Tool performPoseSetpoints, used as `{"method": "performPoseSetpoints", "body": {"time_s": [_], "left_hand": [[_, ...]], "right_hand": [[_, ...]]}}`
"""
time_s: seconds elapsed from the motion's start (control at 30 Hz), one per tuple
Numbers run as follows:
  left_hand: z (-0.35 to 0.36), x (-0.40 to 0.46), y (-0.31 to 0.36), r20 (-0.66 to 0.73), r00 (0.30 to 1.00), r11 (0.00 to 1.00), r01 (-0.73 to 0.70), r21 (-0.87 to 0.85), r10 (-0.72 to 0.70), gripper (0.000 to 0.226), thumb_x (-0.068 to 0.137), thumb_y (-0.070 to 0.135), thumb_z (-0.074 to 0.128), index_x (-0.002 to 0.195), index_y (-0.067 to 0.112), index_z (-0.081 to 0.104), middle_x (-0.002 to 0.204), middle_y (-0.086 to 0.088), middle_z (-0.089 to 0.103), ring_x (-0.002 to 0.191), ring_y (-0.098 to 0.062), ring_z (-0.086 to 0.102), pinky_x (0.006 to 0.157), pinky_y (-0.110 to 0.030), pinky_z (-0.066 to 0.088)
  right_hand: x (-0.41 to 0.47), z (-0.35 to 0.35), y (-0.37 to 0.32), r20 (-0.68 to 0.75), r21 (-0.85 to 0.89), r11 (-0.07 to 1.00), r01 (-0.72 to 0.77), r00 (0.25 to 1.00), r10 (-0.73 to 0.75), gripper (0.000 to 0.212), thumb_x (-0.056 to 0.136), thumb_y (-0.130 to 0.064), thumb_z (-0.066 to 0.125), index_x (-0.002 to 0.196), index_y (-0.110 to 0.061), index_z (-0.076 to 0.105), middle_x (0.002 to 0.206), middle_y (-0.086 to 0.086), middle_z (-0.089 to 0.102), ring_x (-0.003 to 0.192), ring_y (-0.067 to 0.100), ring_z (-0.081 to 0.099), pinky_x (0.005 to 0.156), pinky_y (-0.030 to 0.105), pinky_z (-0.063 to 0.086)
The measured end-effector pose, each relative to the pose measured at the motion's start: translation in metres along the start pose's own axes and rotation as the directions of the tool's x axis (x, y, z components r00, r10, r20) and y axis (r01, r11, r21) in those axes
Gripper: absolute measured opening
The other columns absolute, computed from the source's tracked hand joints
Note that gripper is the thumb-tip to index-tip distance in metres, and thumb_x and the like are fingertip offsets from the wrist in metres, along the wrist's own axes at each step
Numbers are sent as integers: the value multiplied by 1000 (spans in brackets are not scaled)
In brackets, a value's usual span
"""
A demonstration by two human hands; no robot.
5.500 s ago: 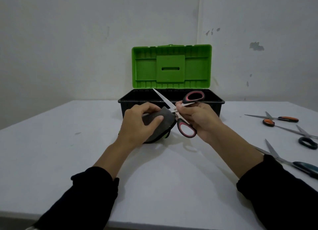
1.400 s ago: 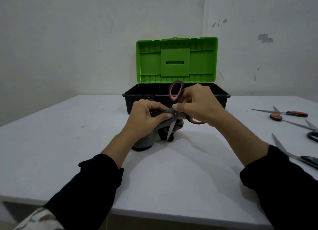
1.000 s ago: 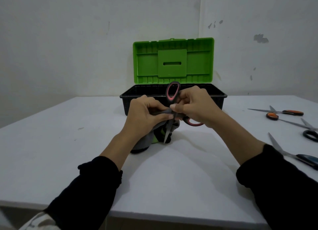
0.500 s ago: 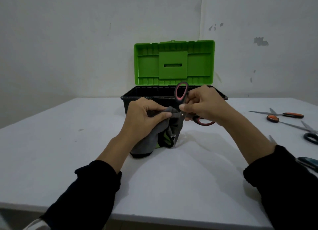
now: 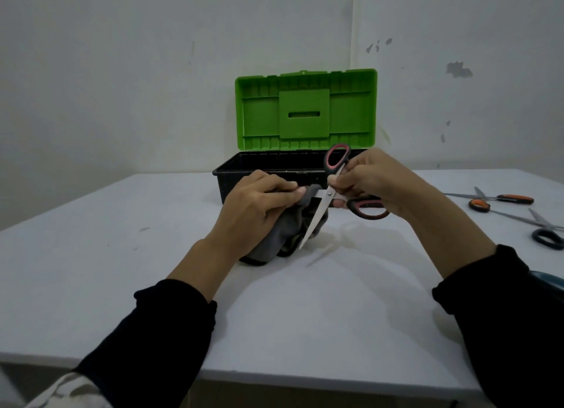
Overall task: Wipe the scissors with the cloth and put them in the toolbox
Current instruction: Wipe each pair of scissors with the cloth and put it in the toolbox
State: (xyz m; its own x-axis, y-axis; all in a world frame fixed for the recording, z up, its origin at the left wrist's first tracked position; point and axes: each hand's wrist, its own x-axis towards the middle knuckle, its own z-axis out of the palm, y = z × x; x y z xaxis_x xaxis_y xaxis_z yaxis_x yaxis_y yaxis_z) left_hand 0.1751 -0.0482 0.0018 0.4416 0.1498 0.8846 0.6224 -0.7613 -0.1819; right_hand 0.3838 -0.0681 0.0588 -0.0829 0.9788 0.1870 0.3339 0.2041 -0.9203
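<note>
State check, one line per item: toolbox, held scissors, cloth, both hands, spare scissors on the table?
toolbox: lid up, open.
red-handled scissors: blades spread, off the table.
cloth: bunched, wrapped over one blade.
left hand: grips the cloth.
right hand: grips the scissors at the handles.
orange-handled scissors: flat on the table, blades spread.
dark-handled scissors: flat on the table.

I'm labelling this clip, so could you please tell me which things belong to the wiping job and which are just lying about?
In use:
red-handled scissors, held by the right hand
grey cloth, gripped by the left hand
open toolbox

Lying about:
orange-handled scissors
dark-handled scissors
</note>
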Motion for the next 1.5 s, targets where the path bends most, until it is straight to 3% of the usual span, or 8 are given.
{"method": "performPoseSetpoints", "body": {"time_s": [0.33,0.43,0.53,0.6,0.77,0.97,1.13,1.5], "left_hand": [[-6,-1,-1,27,984,983,178,-42,-177,16,85,16,60,93,6,71,88,-5,70,83,-11,55,78,-19,43],[-8,-1,-2,82,929,914,370,-167,-361,12,85,11,61,93,9,70,88,2,68,83,3,57,76,-9,42],[-9,-2,-5,189,827,798,561,-218,-530,10,87,9,61,92,12,70,82,17,63,78,19,56,70,0,39],[-9,-2,-8,230,770,737,637,-228,-595,9,87,11,61,89,16,69,79,20,62,74,20,55,67,0,40],[-9,-1,-7,264,742,699,670,-252,-616,12,84,13,65,83,24,67,78,18,64,71,14,58,66,-3,43],[-9,3,-2,189,772,702,633,-326,-607,18,82,9,67,93,22,72,83,16,69,80,4,64,73,-9,48],[-10,7,3,60,798,703,561,-437,-600,21,74,10,75,91,22,73,84,10,71,81,-9,67,79,-24,53],[-5,4,6,195,734,642,669,-376,-650,9,75,22,76,79,18,69,78,6,69,76,-4,64,75,-18,50]], "right_hand": [[3,-10,0,203,-6,996,-94,975,94,22,84,-5,66,65,-4,54,54,6,63,46,9,61,43,15,47],[3,-12,2,315,192,961,-200,940,133,22,93,-15,53,92,4,64,83,12,70,65,15,69,63,21,59],[6,-16,11,363,429,853,-295,922,136,43,94,-34,48,84,3,67,97,23,70,86,31,71,80,34,59],[9,-12,17,389,400,870,-287,913,122,53,89,-48,47,89,-1,70,101,19,71,95,29,69,89,35,55],[15,11,30,259,255,943,-214,955,146,25,87,-29,62,98,-7,66,93,7,69,82,14,65,77,23,53],[14,29,29,120,384,921,-71,992,27,1,85,-14,66,85,-14,67,73,1,67,60,10,61,57,19,50],[6,35,22,51,366,930,45,996,-68,9,81,-3,67,78,-11,64,66,5,64,55,14,62,54,20,53],[3,54,15,-31,376,924,70,998,-63,3,81,-2,68,78,-3,66,72,11,66,57,16,64,54,20,55]]}}
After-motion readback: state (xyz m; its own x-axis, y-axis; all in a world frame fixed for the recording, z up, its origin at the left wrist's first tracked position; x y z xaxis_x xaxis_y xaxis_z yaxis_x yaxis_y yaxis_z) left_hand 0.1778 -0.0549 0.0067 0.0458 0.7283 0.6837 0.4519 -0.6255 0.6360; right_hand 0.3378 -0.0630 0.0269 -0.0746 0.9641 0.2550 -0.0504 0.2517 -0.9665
